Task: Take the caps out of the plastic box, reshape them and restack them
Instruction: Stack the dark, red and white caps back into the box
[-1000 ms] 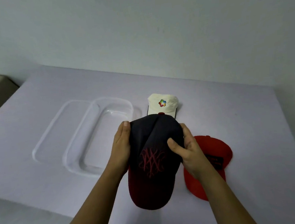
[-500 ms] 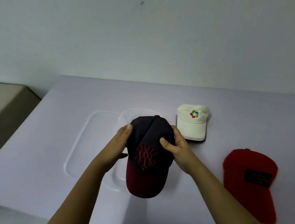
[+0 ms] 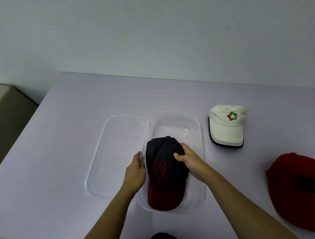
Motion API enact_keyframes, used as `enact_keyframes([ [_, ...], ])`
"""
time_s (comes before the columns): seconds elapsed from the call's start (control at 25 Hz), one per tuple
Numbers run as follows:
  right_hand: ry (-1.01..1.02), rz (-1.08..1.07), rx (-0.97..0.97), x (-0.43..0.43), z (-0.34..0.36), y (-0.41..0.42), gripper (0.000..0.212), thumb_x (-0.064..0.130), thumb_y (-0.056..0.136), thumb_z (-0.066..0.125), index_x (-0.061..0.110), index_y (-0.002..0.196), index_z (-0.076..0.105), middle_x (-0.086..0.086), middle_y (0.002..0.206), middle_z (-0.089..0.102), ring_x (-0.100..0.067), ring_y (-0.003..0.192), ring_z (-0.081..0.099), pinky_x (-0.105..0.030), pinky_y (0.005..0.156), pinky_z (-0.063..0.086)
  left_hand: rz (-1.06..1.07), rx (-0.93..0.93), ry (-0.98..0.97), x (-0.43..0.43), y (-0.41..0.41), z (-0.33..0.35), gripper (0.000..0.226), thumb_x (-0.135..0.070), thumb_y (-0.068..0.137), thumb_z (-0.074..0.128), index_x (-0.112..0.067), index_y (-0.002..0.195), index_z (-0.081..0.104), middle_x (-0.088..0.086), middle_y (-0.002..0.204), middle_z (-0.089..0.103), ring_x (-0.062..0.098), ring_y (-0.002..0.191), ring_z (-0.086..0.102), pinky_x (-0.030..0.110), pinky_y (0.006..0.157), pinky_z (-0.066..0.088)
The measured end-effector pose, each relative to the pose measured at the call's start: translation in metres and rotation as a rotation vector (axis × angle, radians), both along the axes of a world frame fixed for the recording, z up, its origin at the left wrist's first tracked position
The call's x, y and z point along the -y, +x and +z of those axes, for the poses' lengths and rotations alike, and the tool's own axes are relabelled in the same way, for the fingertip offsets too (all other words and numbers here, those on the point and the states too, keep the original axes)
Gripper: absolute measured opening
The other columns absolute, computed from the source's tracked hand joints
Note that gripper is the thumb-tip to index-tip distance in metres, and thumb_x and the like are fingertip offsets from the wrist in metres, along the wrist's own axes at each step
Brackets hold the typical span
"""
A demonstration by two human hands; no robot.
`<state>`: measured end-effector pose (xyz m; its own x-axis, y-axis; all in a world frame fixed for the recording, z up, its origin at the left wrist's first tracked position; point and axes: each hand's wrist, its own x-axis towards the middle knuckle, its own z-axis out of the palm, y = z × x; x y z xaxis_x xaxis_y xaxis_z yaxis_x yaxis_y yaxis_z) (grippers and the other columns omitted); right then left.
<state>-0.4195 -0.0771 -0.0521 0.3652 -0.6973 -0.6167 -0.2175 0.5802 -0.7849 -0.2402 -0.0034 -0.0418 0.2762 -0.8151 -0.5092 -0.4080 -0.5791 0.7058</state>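
Navy cloth cap with maroon brim is held over the near half of the clear rectangular plastic box, left hand and right hand each curling fingers round 1 side of its crown, likely to guard the dome's rounded shape for stacking.

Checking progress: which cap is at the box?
The black cap, maroon brim, held at the box; the white cap and red cap lie on the table.

Dark cap blocks the plastic box's near half; far half lies open.
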Motion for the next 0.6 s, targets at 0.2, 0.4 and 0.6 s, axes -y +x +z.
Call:
enact_keyframes([
  [0.2,-0.036,0.029,-0.340,0.002,-0.007,0.007,0.043,0.008,0.090,0.043,0.015,0.132,0.037,-0.009,0.114,0.056,-0.022,0.096,0.057,-0.035,0.084,0.050,0.021,-0.026,-0.028,0.000,0.000,-0.002,0.044,-0.013,0.101,0.032,-0.012,0.144,0.029,0.013,0.147,0.042,0.032,0.130,0.044,0.036,0.104,0.036],
  [0.4,-0.114,0.019,-0.531,-0.005,-0.002,0.015,0.065,0.000,0.086,0.037,0.006,0.147,0.017,-0.016,0.146,0.032,-0.028,0.119,0.048,-0.029,0.090,0.045,-0.019,0.011,0.005,0.000,0.001,-0.004,0.049,-0.011,0.100,0.032,-0.010,0.148,0.022,0.014,0.152,0.034,0.031,0.137,0.036,0.036,0.111,0.029],
  [0.6,-0.494,-0.154,-0.360,-0.019,0.036,-0.006,0.052,0.000,0.093,0.039,0.015,0.142,0.031,-0.002,0.148,0.032,-0.010,0.132,0.033,-0.011,0.099,0.024,0.042,0.081,-0.451,0.012,-0.031,0.035,0.045,-0.018,0.102,0.032,-0.014,0.146,0.030,-0.002,0.153,0.032,0.006,0.139,0.027,0.013,0.110,0.018],
])
